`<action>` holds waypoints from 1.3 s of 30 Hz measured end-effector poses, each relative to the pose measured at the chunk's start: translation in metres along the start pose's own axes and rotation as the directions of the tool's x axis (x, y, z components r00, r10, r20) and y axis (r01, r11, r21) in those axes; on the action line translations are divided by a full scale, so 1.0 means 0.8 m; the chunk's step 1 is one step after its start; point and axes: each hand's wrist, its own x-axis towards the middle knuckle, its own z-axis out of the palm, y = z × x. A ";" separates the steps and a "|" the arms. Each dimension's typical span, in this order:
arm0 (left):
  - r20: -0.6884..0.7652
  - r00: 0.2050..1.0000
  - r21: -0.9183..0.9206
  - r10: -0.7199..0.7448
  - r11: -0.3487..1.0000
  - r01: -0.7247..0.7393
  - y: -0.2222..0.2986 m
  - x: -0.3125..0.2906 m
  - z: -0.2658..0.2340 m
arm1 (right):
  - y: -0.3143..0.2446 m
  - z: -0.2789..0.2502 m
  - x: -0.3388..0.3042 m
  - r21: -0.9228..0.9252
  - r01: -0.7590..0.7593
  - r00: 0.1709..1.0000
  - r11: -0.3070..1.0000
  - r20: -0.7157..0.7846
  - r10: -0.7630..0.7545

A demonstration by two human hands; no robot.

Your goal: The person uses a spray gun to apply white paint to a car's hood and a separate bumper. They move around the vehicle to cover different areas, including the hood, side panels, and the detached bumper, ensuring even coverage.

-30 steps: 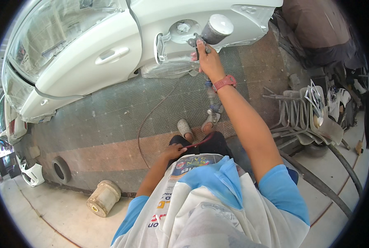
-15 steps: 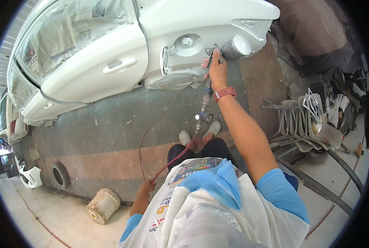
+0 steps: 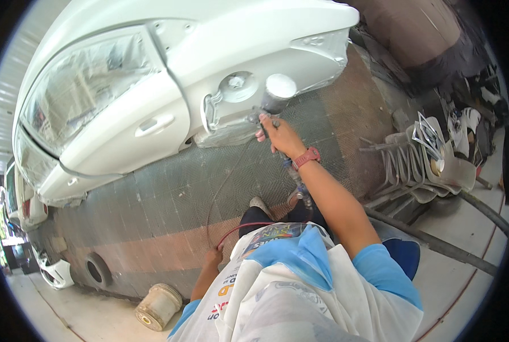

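Observation:
My right hand (image 3: pixel 278 137) is closed round the handle of a spray gun (image 3: pixel 260 117), whose dark cup with a white lid (image 3: pixel 280 86) tilts up above it. The gun is close to the lower side of a white car body (image 3: pixel 231 48), just below its round fuel filler recess (image 3: pixel 238 86). Beside the recess the fuel flap (image 3: pixel 210 113) hangs open. A fitting with a small gauge (image 3: pixel 303 191) hangs below the gun's grip. Low on the left, my left hand (image 3: pixel 213 255) is closed on a red air hose (image 3: pixel 237 228).
Plastic sheeting (image 3: pixel 89 80) masks the car's windows. On the floor at lower left are a tyre (image 3: pixel 98 269), a dirty bucket (image 3: pixel 159 308) and a white bumper part (image 3: pixel 54 272). Stacked chairs (image 3: pixel 405 162) and metal tubes (image 3: pixel 431 242) stand at right. A brown-covered bulk (image 3: pixel 408 34) is behind.
My right hand has brought the spray gun left and lower along the car's side, and the cup is more upright. My left hand still holds the hose. The whole view has shifted slightly.

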 end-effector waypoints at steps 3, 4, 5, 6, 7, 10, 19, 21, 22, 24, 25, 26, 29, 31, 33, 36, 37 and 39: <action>0.045 0.983 0.067 0.180 0.981 -0.183 0.101 0.039 -0.020 | -0.001 -0.056 -0.015 -0.043 0.033 0.999 0.999 0.013 -0.033; 0.060 0.963 0.089 0.261 0.960 -0.266 0.133 0.050 -0.025 | 0.005 -0.079 -0.016 -0.076 0.098 0.994 0.992 -0.048 -0.102; 0.092 0.963 0.175 0.252 0.948 -0.265 0.164 0.060 -0.029 | 0.015 -0.106 -0.018 -0.102 0.171 0.978 0.980 -0.104 -0.182; 0.128 0.965 0.262 0.229 0.930 -0.256 0.199 0.072 -0.033 | 0.026 -0.136 -0.020 -0.216 0.255 0.927 0.943 -0.222 -0.301; 0.159 0.966 0.345 0.204 0.905 -0.248 0.233 0.079 -0.034 | 0.039 -0.172 -0.024 -0.330 0.327 0.845 0.885 -0.318 -0.431; 0.190 0.962 0.298 0.197 0.922 -0.248 0.314 0.068 -0.042 | 0.076 -0.298 -0.062 -0.230 0.291 0.817 0.928 -0.444 -0.367; 0.307 0.934 0.388 0.183 0.872 -0.298 0.581 0.012 -0.031 | 0.074 -0.667 -0.140 0.131 0.249 0.561 0.960 -0.827 -0.033; 0.340 0.925 0.426 0.171 0.849 -0.313 0.625 0.023 -0.029 | 0.064 -0.736 -0.134 0.110 0.249 0.499 0.962 -0.866 -0.030; 0.352 0.921 0.444 0.165 0.837 -0.320 0.647 0.030 -0.027 | 0.057 -0.769 -0.128 0.108 0.245 0.457 0.963 -0.889 -0.016; 0.378 0.915 0.477 0.144 0.817 -0.326 0.683 0.045 -0.024 | 0.051 -0.826 -0.112 0.155 0.266 0.418 0.951 -0.908 0.031; 0.389 0.912 0.492 0.132 0.807 -0.326 0.701 0.053 -0.022 | 0.050 -0.852 -0.102 0.164 0.284 0.405 0.945 -0.913 0.036; 0.397 0.910 0.501 0.119 0.802 -0.324 0.718 0.062 -0.020 | 0.050 -0.876 -0.092 0.203 0.311 0.388 0.929 -0.919 0.071; 0.417 0.905 0.504 0.085 0.807 -0.308 0.772 0.089 -0.008 | 0.046 -0.952 -0.037 0.250 0.379 0.386 0.891 -0.918 0.093; 0.426 0.902 0.486 0.075 0.821 -0.299 0.818 0.109 0.002 | 0.040 -1.007 0.007 0.244 0.362 0.362 0.900 -0.926 0.106; 0.433 0.899 0.460 0.068 0.841 -0.285 0.871 0.129 0.013 | 0.032 -1.061 0.056 0.239 0.357 0.348 0.903 -0.931 0.109; 0.447 0.891 0.413 0.078 0.866 -0.283 0.970 0.161 0.023 | 0.000 -1.147 0.129 0.217 0.363 0.345 0.906 -0.935 0.086; 0.451 0.888 0.392 0.085 0.875 -0.283 1.002 0.170 0.025 | -0.014 -1.174 0.152 0.212 0.361 0.347 0.908 -0.935 0.080; 0.453 0.886 0.356 0.098 0.891 -0.280 1.058 0.183 0.027 | -0.042 -1.232 0.206 0.196 0.350 0.367 0.916 -0.928 0.058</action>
